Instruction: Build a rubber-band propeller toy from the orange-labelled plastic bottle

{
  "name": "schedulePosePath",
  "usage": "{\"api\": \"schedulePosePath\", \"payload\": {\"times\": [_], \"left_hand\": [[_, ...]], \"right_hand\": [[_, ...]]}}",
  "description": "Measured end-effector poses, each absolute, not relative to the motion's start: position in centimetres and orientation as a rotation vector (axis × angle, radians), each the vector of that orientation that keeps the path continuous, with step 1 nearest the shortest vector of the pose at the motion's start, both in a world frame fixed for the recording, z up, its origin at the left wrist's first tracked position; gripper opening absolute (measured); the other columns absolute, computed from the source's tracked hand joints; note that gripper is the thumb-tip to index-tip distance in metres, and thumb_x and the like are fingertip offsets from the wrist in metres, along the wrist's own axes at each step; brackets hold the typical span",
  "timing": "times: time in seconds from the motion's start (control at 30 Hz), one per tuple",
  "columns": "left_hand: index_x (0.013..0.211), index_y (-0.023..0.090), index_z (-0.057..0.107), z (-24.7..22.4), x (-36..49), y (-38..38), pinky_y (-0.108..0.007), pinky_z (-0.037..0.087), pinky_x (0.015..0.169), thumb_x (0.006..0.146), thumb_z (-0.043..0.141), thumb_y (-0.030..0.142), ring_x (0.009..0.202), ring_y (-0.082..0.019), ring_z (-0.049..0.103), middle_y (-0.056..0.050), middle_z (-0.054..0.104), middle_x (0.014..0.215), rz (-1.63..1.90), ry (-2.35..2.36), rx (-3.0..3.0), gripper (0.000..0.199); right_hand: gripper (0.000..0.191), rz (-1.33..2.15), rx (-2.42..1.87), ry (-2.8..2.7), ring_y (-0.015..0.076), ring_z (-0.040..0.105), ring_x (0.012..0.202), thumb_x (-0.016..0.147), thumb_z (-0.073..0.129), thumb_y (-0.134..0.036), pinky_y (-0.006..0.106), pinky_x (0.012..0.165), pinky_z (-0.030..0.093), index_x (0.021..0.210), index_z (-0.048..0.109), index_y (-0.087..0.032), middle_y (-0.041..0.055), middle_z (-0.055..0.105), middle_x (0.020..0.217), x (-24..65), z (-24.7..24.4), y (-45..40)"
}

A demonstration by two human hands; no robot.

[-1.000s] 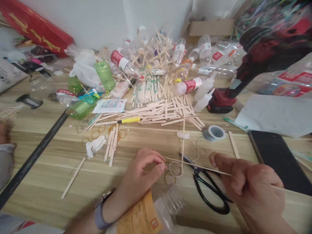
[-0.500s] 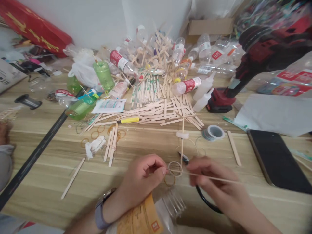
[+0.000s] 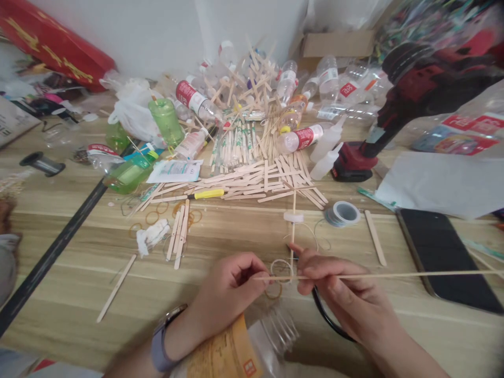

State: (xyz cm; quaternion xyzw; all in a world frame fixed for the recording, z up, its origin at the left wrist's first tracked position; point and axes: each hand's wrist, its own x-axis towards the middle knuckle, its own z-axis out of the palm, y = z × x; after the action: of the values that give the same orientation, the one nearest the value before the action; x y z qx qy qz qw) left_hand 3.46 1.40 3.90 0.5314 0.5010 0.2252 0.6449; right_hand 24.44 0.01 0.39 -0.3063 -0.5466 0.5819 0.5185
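My right hand pinches a thin wooden skewer held nearly level. Its left end crosses in front of my left thumb, while the long end reaches past the phone to the right edge. My left hand is closed, fingertips pressed together; what they hold is hidden. Behind the skewer lie a pale ring and an orange rubber band. Another thin stick with a whitish disc lies just beyond. A black-handled tool is partly under my right hand. Below my hands is a clear bottle with an orange label.
Flat wooden sticks and plastic bottles crowd the back. A wire spool, a single stick and a phone lie right, before a red-black power tool. A yellow-handled cutter and crumpled tissue lie left.
The skewer has swung to nearly level and shows farther right; its left end now overlaps my left thumb. My right hand has changed its grip, index finger stretched forward. My left hand has barely moved.
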Motion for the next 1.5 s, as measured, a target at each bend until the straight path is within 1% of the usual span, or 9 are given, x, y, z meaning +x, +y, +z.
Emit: {"api": "schedulePosePath", "payload": {"times": [0.07, 0.13, 0.17, 0.2, 0.27, 0.43, 0.7, 1.0, 1.5], "left_hand": [[0.074, 0.016, 0.058, 3.9, 3.5, 1.4, -0.023, 0.033, 0.056, 0.080, 0.058, 0.035, 0.062, -0.011, 0.043, 0.003, 0.051, 0.066, 0.508, 1.113, 1.185, 0.020], [0.074, 0.016, 0.059, 3.8, 3.4, 1.4, -0.022, 0.033, 0.058, 0.080, 0.059, 0.034, 0.063, -0.011, 0.044, 0.003, 0.051, 0.066, 0.518, 1.105, 1.178, 0.019], [0.074, 0.016, 0.060, 3.7, 3.3, 1.4, -0.022, 0.034, 0.058, 0.080, 0.059, 0.033, 0.063, -0.011, 0.044, 0.003, 0.051, 0.066, 0.525, 1.108, 1.174, 0.018], [0.074, 0.016, 0.060, 3.7, 3.3, 1.3, -0.022, 0.034, 0.058, 0.080, 0.059, 0.033, 0.063, -0.011, 0.044, 0.003, 0.052, 0.066, 0.529, 1.116, 1.172, 0.018], [0.075, 0.017, 0.061, 3.6, 3.2, 1.3, -0.022, 0.035, 0.058, 0.081, 0.059, 0.034, 0.063, -0.011, 0.045, 0.003, 0.053, 0.066, 0.534, 1.142, 1.173, 0.018], [0.077, 0.017, 0.063, 3.6, 3.0, 1.2, -0.022, 0.037, 0.058, 0.082, 0.059, 0.034, 0.064, -0.011, 0.048, 0.002, 0.056, 0.068, 0.553, 1.186, 1.187, 0.018], [0.079, 0.017, 0.064, 3.5, 3.0, 1.3, -0.022, 0.038, 0.060, 0.080, 0.062, 0.034, 0.065, -0.011, 0.051, 0.002, 0.061, 0.070, 0.566, 1.187, 1.156, 0.017], [0.079, 0.017, 0.065, 3.6, 2.9, 1.1, -0.022, 0.039, 0.060, 0.080, 0.063, 0.032, 0.065, -0.011, 0.052, 0.002, 0.062, 0.071, 0.571, 1.190, 1.139, 0.015], [0.078, 0.017, 0.065, 3.4, 2.9, 1.1, -0.022, 0.039, 0.060, 0.080, 0.063, 0.032, 0.065, -0.011, 0.053, 0.001, 0.063, 0.071, 0.572, 1.192, 1.154, 0.015]], "right_hand": [[0.020, 1.517, -0.704, -1.240, 0.0166, 0.063, 0.074, 0.094, 0.056, -0.038, 0.047, 0.105, 0.038, 0.103, 0.073, -0.033, -0.0007, 0.071, 0.071, 23.9, 0.1, -0.2], [0.021, 1.616, -0.694, -1.139, 0.0150, 0.060, 0.065, 0.094, 0.055, -0.038, 0.037, 0.085, 0.049, 0.101, 0.074, -0.031, -0.0011, 0.066, 0.061, 23.6, 0.0, -0.5], [0.021, 1.649, -0.697, -1.094, 0.0141, 0.057, 0.061, 0.094, 0.055, -0.038, 0.032, 0.073, 0.049, 0.098, 0.074, -0.030, -0.0012, 0.063, 0.057, 23.6, 0.0, -0.6], [0.021, 1.663, -0.703, -1.061, 0.0134, 0.054, 0.058, 0.094, 0.056, -0.039, 0.028, 0.064, 0.046, 0.095, 0.074, -0.028, -0.0012, 0.060, 0.055, 23.6, 0.0, -0.6], [0.022, 1.641, -0.727, -1.043, 0.0123, 0.052, 0.056, 0.093, 0.056, -0.040, 0.024, 0.054, 0.039, 0.090, 0.074, -0.027, -0.0008, 0.058, 0.055, 23.8, 0.3, -0.6], [0.024, 1.466, -0.810, -1.208, 0.0122, 0.054, 0.060, 0.095, 0.054, -0.037, 0.023, 0.054, 0.038, 0.090, 0.074, -0.025, 0.0010, 0.063, 0.063, 24.6, 1.2, -0.4], [0.026, 1.267, -0.878, -1.354, 0.0156, 0.051, 0.058, 0.096, 0.049, -0.034, 0.028, 0.052, 0.039, 0.089, 0.072, -0.023, 0.0029, 0.061, 0.062, 25.4, 1.5, -0.6], [0.026, 1.190, -0.919, -1.449, 0.0165, 0.055, 0.062, 0.097, 0.047, -0.031, 0.029, 0.057, 0.043, 0.087, 0.070, -0.023, 0.0028, 0.063, 0.065, 25.6, 1.9, -0.8], [0.027, 1.133, -0.925, -1.493, 0.0168, 0.055, 0.060, 0.097, 0.047, -0.031, 0.029, 0.055, 0.044, 0.084, 0.069, -0.022, 0.0032, 0.063, 0.063, 25.5, 2.1, -0.5]]}}
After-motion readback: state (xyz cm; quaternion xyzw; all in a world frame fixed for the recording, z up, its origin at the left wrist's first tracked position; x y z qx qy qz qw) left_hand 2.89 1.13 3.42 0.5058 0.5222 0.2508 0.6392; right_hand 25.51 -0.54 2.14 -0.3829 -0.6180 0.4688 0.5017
